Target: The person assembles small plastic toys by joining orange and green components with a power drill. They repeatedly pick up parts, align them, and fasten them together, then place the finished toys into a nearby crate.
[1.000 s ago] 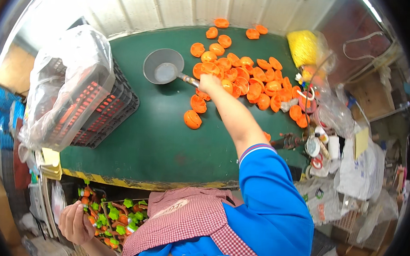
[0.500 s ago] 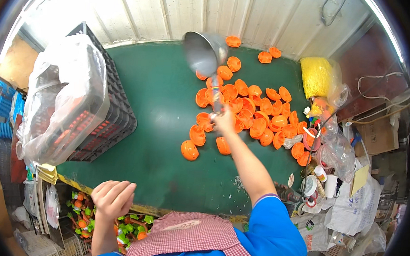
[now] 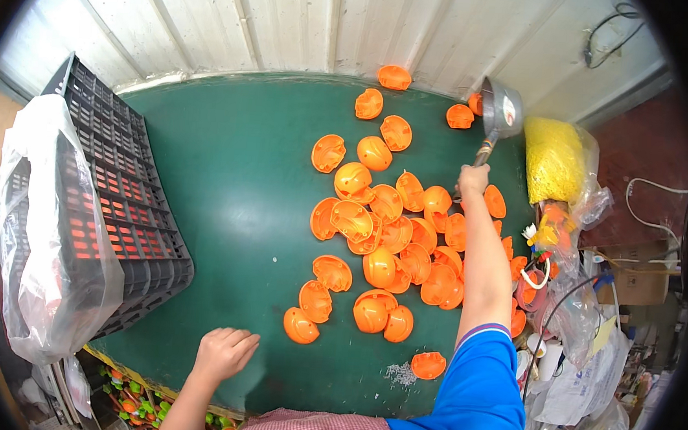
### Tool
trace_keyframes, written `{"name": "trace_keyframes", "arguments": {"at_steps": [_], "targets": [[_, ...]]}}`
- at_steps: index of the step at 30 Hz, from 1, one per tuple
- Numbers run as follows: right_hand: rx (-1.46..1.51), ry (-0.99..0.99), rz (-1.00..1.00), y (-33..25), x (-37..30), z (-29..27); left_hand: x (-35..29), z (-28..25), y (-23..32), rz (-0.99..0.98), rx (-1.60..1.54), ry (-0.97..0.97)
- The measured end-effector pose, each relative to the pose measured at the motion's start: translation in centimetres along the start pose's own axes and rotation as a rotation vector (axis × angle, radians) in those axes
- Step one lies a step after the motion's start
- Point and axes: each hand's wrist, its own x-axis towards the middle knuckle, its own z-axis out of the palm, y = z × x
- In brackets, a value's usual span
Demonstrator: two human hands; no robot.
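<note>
My right hand (image 3: pixel 474 178) is closed round the handle of a metal ladle (image 3: pixel 502 110) with a deep grey bowl. The ladle's bowl is at the far right of the green table, against orange half-shells at the back wall. Many hollow orange plastic half-shells (image 3: pixel 395 234) are spread over the middle and right of the table, some domed side up, others showing their inside. Several lie under or beside my right forearm, which hides part of them. My left hand (image 3: pixel 225 353) hovers over the near left edge, its fingers curled together and nothing visible in them.
On the left stands a black plastic crate (image 3: pixel 116 201) draped with a clear bag (image 3: pixel 51 236). A bag of yellow pellets (image 3: pixel 554 161) and clutter line the right edge. Small grey bits (image 3: pixel 402 374) lie near the front. Orange and green pieces (image 3: pixel 131 403) sit below the table edge.
My right hand has swung the ladle from the back middle to the far right. More half-shells now lie apart at the back and front. My left hand has moved slightly over the table.
</note>
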Motion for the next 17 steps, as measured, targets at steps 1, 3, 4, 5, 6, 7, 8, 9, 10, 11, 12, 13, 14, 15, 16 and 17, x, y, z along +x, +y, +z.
{"name": "trace_keyframes", "arguments": {"at_steps": [1,3,4,5,6,7,8,9,10,11,12,13,14,15,16,17], "targets": [[-0.03,-0.028,0.002,-2.0,-3.2,1.3,0.4,0.3,-0.2,0.002,0.004,-0.004],[-0.108,-0.006,-0.106,0.2,-3.6,2.9,2.7,1.4,-0.1,0.063,-0.021,-0.003],[-0.168,-0.07,-0.12,-0.6,-6.4,4.0,3.0,1.7,0.1,0.066,-0.029,0.001],[-0.151,-0.106,-0.24,-1.8,-9.5,4.4,3.3,1.9,0.3,0.07,-0.035,0.013],[-0.189,-0.125,-0.238,-2.0,-10.1,4.8,3.9,2.2,0.6,0.1,-0.052,0.02],[-0.208,-0.129,-0.242,-2.9,-11.1,5.3,4.1,2.3,0.7,0.133,-0.063,0.019],[-0.226,-0.134,-0.244,-3.6,-11.9,5.5,4.1,2.3,0.8,0.135,-0.071,0.013],[-0.235,-0.137,-0.237,-3.6,-12.2,5.5,4.1,2.2,0.9,0.138,-0.08,0.006],[-0.24,-0.139,-0.237,-4.0,-12.4,5.7,4.2,2.2,0.8,0.14,-0.086,0.006],[-0.246,-0.14,-0.236,-4.3,-12.6,5.7,4.5,2.3,0.6,0.134,-0.102,0.029],[-0.262,-0.143,-0.254,-4.2,-12.9,5.3,5.0,2.5,0.0,0.13,-0.121,0.051],[-0.283,-0.152,-0.276,-3.7,-13.5,4.8,5.5,2.7,-0.5,0.119,-0.142,0.074],[-0.311,-0.164,-0.301,-3.3,-14.4,4.2,6.5,2.8,-1.1,0.094,-0.12,0.099],[-0.385,-0.217,-0.304,-2.6,-15.6,3.4,8.0,2.7,-1.9,0.032,-0.129,0.031],[-0.378,-0.25,-0.367,-1.5,-16.7,2.5,9.3,3.5,-2.9,-0.026,-0.106,0.051],[-0.372,-0.281,-0.43,-0.2,-17.7,1.6,11.0,3.9,-3.3,-0.103,-0.059,0.074]]}}
